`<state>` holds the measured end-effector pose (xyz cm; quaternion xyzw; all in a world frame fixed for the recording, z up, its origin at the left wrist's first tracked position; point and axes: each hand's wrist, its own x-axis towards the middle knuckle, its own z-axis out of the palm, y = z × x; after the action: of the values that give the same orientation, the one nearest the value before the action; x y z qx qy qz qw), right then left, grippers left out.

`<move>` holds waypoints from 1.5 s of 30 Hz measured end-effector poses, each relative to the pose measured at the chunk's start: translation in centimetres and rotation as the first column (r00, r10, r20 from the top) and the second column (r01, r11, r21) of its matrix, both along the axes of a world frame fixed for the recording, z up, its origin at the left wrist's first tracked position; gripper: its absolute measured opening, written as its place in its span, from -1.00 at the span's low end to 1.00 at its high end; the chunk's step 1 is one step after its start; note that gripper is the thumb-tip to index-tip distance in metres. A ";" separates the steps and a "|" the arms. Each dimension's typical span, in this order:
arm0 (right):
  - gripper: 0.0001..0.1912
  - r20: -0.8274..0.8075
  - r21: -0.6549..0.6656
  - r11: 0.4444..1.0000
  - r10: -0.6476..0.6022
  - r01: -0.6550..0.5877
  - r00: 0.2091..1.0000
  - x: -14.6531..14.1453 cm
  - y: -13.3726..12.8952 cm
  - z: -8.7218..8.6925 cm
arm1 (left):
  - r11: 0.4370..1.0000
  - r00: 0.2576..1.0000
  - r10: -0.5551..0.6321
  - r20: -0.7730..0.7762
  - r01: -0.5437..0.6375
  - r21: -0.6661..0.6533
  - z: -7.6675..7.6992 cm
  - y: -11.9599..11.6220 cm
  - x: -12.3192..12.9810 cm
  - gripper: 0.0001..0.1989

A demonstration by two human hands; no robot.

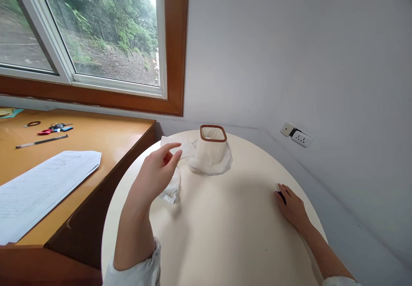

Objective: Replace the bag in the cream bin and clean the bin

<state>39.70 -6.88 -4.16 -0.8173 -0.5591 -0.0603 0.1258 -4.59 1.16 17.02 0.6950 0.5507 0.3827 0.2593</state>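
Observation:
My left hand (157,169) hovers over the left side of the round table, its thumb and index finger apart with a gap between them and nothing visible in it. Below and behind it lies a crumpled white plastic bag (172,190). A small bin (210,151) with a brown rim stands at the far side, draped in a thin whitish bag that spreads around its base. On the table's right part rests my right hand (292,205), fingers closed around a small dark object (281,197), mostly hidden, whose kind I cannot make out.
The round cream table (225,234) meets the wall at its far side. To the left, a wooden desk (122,136) bears papers (51,187), a pen (41,141) and keys (58,127). A wall socket (301,138) is at right, and a window (106,33) at upper left.

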 end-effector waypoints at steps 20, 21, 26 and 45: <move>-0.30 -0.104 -0.169 0.909 0.368 -0.381 0.924 -19.4 2.5 1.6 | 0.996 1.000 0.003 0.004 -0.003 0.087 -0.6 0.5 0.1 -0.79; -0.30 -0.113 -0.142 0.894 0.411 -0.424 0.905 -21.2 3.1 1.8 | 0.997 1.000 -0.006 0.003 0.005 0.080 -0.6 0.5 0.1 -0.78; -0.29 -0.151 -0.045 0.845 0.522 -0.533 0.840 -27.4 6.4 2.2 | 0.997 0.999 -0.034 -0.003 0.034 0.065 -0.6 0.6 0.0 -0.77; -0.36 -0.144 0.016 0.835 0.546 -0.550 0.825 -28.8 8.4 2.2 | 0.996 0.993 -0.069 -0.094 0.074 0.046 -0.3 -0.8 1.3 -0.75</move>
<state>10.85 1.50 -1.94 -0.6262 -0.7604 0.0440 0.1664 -3.33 0.40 16.72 0.7373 0.5272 0.3543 0.2300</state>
